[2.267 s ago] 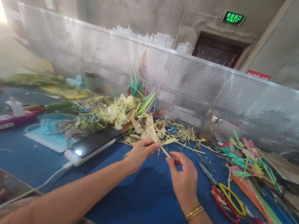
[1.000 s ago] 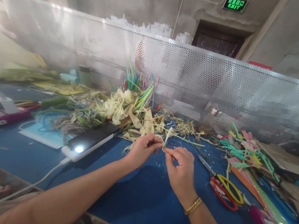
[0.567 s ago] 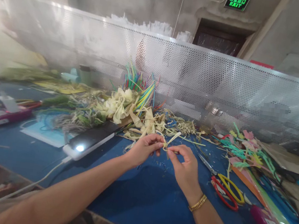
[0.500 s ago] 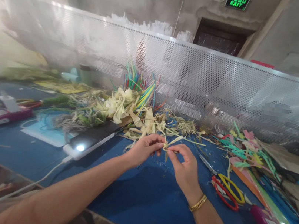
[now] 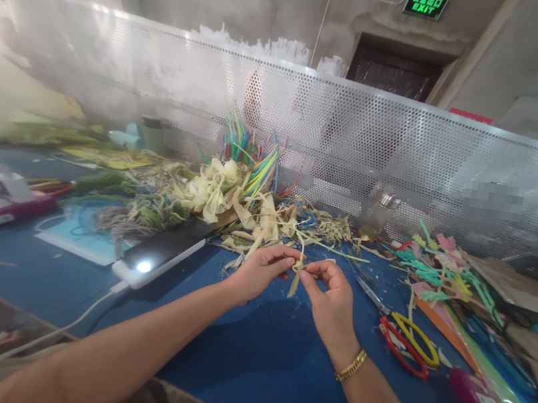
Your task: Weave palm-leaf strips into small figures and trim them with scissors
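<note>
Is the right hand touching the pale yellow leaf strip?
Touching. The head view shows the right hand pinching the pale yellow leaf strip at its fingertips, no gap.

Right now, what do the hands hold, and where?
Left hand and right hand pinch a pale straw strip near its top; the tail hangs down.

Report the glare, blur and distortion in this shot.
Head view: strong glare washes out the far left edge, hazing the table there; the metal screen bows from wide-angle distortion; a smeared patch sits on it at right; the left hand, right hand and pale strip between them are sharp.
</note>
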